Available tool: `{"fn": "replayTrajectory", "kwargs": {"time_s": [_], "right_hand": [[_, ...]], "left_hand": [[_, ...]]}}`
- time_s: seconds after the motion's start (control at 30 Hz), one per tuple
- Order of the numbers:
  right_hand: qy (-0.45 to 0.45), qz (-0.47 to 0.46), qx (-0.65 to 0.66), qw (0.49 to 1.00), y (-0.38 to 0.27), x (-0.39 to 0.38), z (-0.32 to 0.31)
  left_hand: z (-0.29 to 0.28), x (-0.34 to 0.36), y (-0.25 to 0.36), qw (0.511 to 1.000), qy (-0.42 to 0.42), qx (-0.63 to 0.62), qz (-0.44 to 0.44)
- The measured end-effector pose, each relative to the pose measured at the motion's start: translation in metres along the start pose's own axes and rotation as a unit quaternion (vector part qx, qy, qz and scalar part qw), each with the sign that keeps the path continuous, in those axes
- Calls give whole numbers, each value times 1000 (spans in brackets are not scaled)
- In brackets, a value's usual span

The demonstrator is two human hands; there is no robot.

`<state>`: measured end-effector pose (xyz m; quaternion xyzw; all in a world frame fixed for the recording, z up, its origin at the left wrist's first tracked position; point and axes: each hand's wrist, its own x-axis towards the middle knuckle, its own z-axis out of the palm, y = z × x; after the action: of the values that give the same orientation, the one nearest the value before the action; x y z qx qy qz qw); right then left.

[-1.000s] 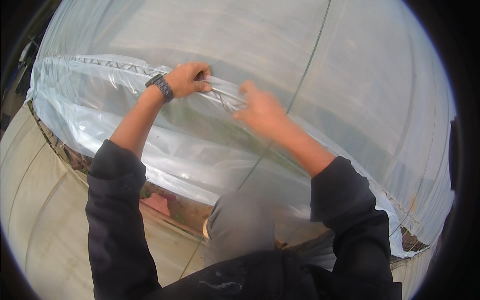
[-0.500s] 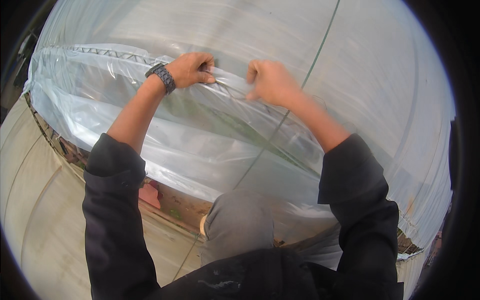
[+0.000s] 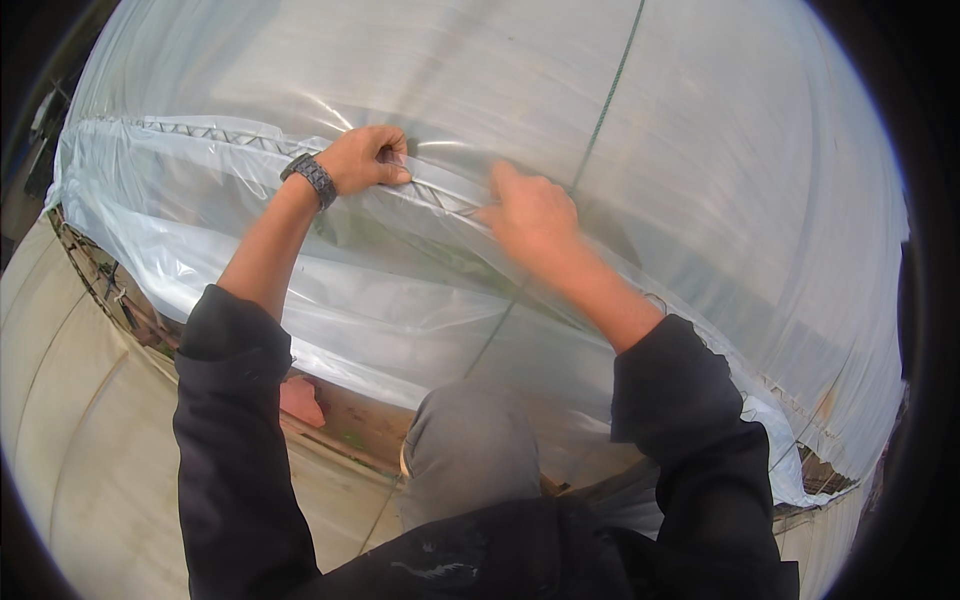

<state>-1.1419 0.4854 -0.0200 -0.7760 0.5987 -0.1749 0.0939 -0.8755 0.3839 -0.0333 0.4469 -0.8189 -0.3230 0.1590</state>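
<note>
The clear plastic sheet [image 3: 300, 270] stretches over the curved frame, its edge lying along the zigzag wire channel [image 3: 440, 195]. The left hand [image 3: 370, 158] stays put, fingers curled shut, pinching the film at the channel. The right hand [image 3: 530, 215] has slid rightward and lower; its fingers press the film, grip unclear.

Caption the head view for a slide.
Both hands, left hand and right hand, press clear plastic sheeting along a zigzag wire.

Both arms reached up toward the upper middle of the frame, dark sleeves pushed back off the forearms. The left hand [image 3: 368, 158] was curled into a closed fist, a dark watch on its wrist. The right hand [image 3: 532, 215] lay just to its right, fingers bent.
</note>
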Motion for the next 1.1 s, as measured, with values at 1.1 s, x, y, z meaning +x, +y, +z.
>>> {"fn": "replayTrajectory", "kwargs": {"time_s": [1.1], "right_hand": [[80, 121, 57, 988, 60, -100, -12]], "left_hand": [[81, 31, 68, 997, 29, -61, 21]]}}
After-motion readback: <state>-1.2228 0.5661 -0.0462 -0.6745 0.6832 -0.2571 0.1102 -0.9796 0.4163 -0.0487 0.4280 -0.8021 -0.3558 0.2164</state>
